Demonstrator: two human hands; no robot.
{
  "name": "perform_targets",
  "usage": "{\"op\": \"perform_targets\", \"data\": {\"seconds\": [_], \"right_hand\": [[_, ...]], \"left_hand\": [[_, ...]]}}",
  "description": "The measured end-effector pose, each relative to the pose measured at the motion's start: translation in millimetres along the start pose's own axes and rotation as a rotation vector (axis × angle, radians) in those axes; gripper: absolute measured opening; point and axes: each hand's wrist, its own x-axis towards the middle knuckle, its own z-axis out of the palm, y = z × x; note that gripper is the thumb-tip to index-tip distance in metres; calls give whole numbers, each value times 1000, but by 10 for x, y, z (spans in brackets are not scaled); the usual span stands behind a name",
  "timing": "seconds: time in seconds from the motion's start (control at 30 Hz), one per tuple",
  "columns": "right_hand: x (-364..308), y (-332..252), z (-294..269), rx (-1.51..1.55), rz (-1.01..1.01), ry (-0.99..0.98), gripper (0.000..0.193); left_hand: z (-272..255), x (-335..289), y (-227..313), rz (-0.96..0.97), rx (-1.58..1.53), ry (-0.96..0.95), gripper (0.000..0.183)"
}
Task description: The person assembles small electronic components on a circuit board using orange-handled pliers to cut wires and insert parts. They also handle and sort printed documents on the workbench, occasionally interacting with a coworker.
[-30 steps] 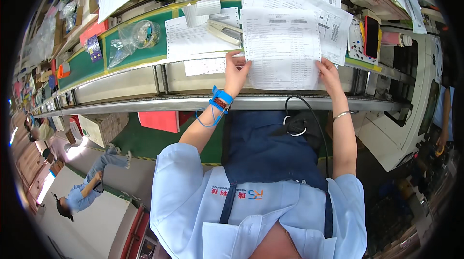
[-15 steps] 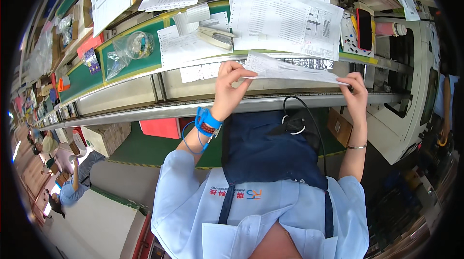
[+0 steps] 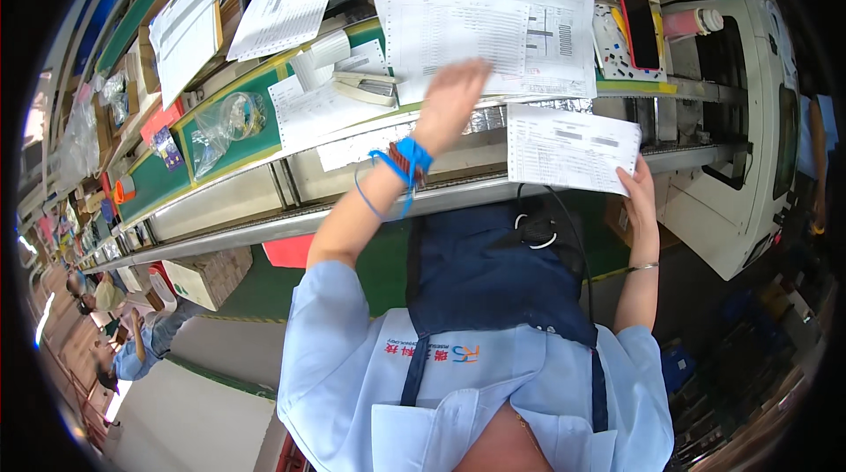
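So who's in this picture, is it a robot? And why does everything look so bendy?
No robot here! It's a person using two bare hands. The camera sits on their head and looks down, and its very wide lens makes straight edges bend.

The right hand holds a white printed paper by its lower right corner. The left hand is blurry, over larger printed sheets; I can't tell whether it touches them. A blue band is around that wrist.

On the green bench you can also see a stapler, a clear plastic bag and, farther right, a phone with a red edge.
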Motion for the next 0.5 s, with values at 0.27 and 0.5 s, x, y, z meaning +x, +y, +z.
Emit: {"op": "perform_targets", "data": {"seconds": [0.27, 0.5], "right_hand": [[-148, -11, -359, 149, -32, 99, 43], [-84, 30, -455, 232, -14, 126, 36]], "left_hand": [[377, 503, -427, 174, 596, -311, 43], [260, 437, -514, 39, 260, -126, 22]]}}
